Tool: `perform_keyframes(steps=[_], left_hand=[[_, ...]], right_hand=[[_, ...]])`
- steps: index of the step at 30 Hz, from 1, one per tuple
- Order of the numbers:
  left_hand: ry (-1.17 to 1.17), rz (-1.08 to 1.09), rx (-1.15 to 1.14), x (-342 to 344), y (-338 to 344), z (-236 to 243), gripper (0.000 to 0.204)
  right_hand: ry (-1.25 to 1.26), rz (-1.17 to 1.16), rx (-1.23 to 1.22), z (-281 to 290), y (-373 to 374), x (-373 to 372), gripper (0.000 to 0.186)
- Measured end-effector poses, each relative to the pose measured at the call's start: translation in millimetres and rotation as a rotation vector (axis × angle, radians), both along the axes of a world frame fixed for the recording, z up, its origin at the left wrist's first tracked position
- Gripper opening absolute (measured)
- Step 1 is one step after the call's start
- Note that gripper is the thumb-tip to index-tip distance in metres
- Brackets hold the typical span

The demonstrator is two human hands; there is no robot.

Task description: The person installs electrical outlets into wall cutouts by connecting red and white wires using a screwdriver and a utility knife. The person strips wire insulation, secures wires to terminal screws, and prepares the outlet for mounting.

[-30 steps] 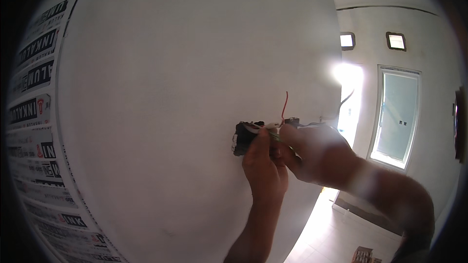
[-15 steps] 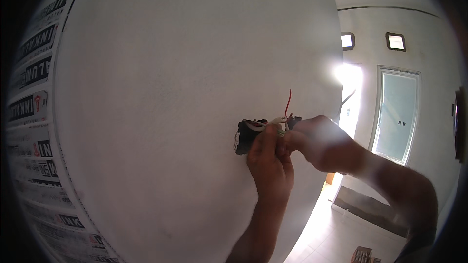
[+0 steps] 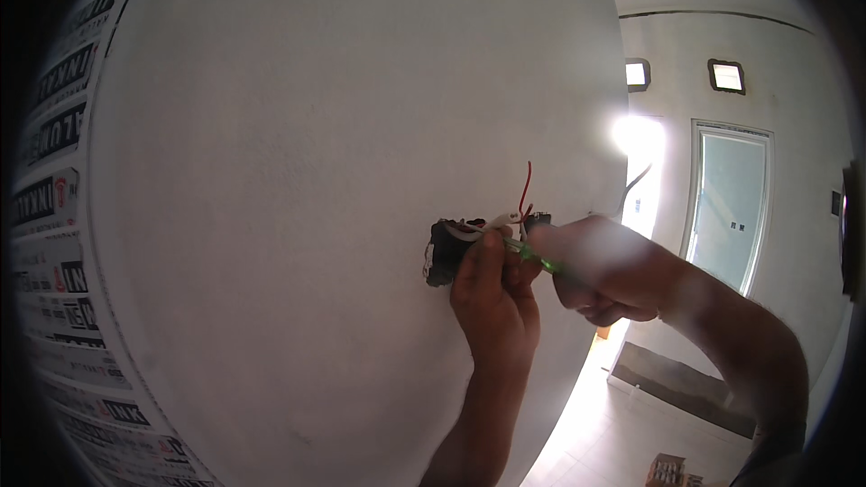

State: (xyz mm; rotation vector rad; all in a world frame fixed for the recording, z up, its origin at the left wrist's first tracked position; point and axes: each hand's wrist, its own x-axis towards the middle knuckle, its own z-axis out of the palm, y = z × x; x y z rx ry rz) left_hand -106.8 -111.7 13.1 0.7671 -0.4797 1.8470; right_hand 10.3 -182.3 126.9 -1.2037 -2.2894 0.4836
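Note:
A dark, rough-edged wall box [image 3: 442,257] is set into the pale wall. White cable [image 3: 465,233] comes out of it toward my fingers. My left hand [image 3: 494,302] is closed in a pinch on the white cable's end, just right of the box. A red wire [image 3: 526,182] sticks up above the fingertips. My right hand [image 3: 603,271] grips a slim screwdriver with a see-through green handle [image 3: 548,264]. Its front end points at the pinched wires; the tip is hidden by my left fingers. Behind my right fingertips shows another dark opening [image 3: 541,217].
Printed sheets [image 3: 59,198] cover a surface at the far left. Beyond the wall's right edge are a bright doorway [image 3: 642,171], a pale blue-paned door or window [image 3: 735,207] and a tiled floor [image 3: 586,433]. A small open box [image 3: 667,471] stands on that floor.
My right hand has drawn slightly back and turned, so the green handle now shows. My left hand keeps its pinch. The whole view has shifted a little.

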Motion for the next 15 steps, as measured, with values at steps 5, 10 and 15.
perform_keyframes(steps=[5,10,15], left_hand=[[-0.008,-0.023,0.039,-1,-5,3,0.026],[-0.005,-0.091,-0.075,2,-19,12,0.026],[-0.079,-0.038,-0.111,9,-21,18,0.020]], right_hand=[[-0.387,0.137,0.771,-7,16,-7,0.014],[-0.858,-0.210,1.114,-6,-32,-26,0.017],[-0.389,-0.129,0.730,-8,-12,-10,0.009]])
